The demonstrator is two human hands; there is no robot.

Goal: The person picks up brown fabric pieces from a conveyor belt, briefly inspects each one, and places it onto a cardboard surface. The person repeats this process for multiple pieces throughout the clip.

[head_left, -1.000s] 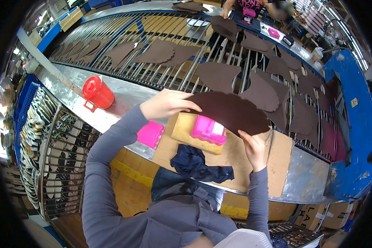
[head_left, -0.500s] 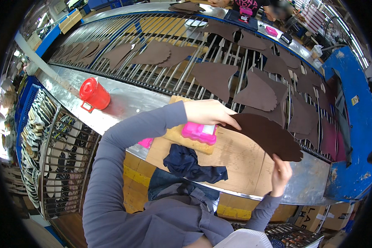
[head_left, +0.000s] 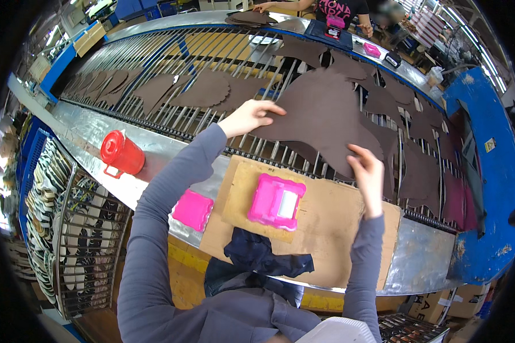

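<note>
A large dark brown, flat leather-like piece is spread over the metal slats, its far edge smeared by motion. My left hand is at its left edge, thumb and forefinger apart, fingertips overlapping the piece. Over its near right corner is my right hand, fingers curved and parted, thumb and forefinger both showing above the surface. Whether either hand still touches it is hard to tell. Closer to me, a pink frame-like block with a pale window sits on a yellowish pad upon a cardboard sheet.
More brown pieces cover the slatted conveyor. A red lidded container and a pink pad stand left on the metal ledge. Dark cloth lies before me. A blue machine housing borders the right. Across stands another person.
Both hands have moved away from me, carrying the brown piece from above the cardboard onto the slats. My hands' fingers have parted. The pink block is now uncovered.
</note>
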